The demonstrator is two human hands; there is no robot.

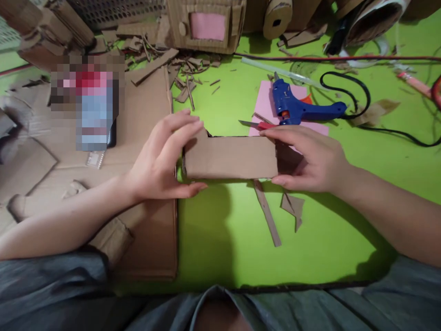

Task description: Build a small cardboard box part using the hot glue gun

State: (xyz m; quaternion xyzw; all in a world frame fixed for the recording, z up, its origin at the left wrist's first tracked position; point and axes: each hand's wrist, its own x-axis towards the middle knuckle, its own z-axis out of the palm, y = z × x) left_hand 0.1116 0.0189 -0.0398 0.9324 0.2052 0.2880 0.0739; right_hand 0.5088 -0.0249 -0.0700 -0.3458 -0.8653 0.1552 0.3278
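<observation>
A small oblong cardboard box [230, 158], plain brown with a notch at its upper left edge, is held level between my two hands over the green table. My left hand [168, 158] curves around its left end, fingertips at the upper corner and thumb by the lower edge. At the other end, my right hand [310, 158] grips it with fingers along the top and thumb below. Just behind the box, a red-handled craft knife [265, 125] lies partly on pink paper [263, 96]. A cardboard strip [268, 214] and an angular scrap [292, 207] lie in front.
A blue glue gun [298, 103] with a black cord rests behind my right hand. On the left lies a large cardboard sheet [151, 234] with a blurred phone-like object [96, 110]. Scraps [189, 69] and a cardboard model with a pink window [206, 25] stand behind.
</observation>
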